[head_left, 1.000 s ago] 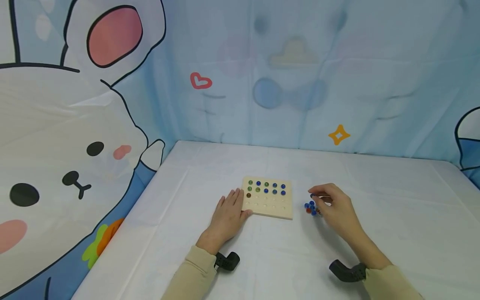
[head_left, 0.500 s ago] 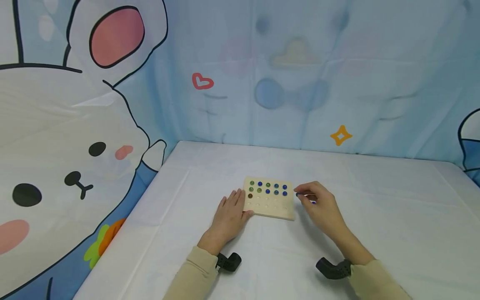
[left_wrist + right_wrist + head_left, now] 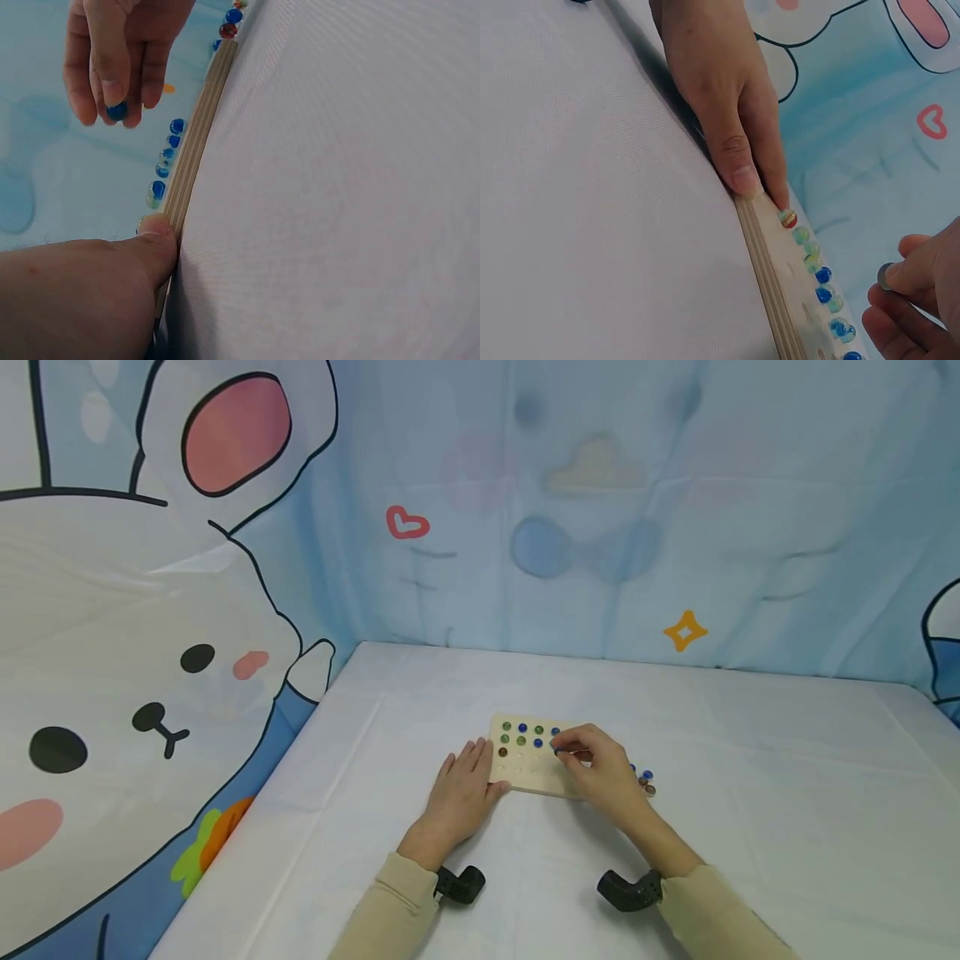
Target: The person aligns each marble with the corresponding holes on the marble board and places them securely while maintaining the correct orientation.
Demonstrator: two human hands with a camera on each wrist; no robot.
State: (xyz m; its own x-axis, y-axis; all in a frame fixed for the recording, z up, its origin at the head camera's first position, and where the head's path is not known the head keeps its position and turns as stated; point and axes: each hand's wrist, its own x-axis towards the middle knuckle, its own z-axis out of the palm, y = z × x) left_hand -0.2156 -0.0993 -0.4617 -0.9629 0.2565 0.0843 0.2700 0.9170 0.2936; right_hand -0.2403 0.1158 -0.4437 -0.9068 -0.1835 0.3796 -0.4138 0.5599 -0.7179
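A pale wooden board (image 3: 528,778) with rows of small hollows lies on the white table. Green and blue marbles sit in its two far rows, and a single brown-red marble (image 3: 788,219) is at the left of the third row. My left hand (image 3: 461,793) rests against the board's left side, fingers straight, thumb touching the near edge. Over the board's right part, my right hand (image 3: 600,772) pinches a dark blue marble (image 3: 117,111) between thumb and fingertips, held above the surface. That hand hides the right end of the rows.
Several loose blue and brownish marbles (image 3: 648,783) lie on the table (image 3: 787,827) just right of the board, partly behind the right hand. A blue printed curtain (image 3: 465,585) hangs behind the table, and a bunny print (image 3: 150,635) covers the left side.
My right hand has carried the pinched marble left, from the loose marbles to over the board. My left hand stays in place against the board.
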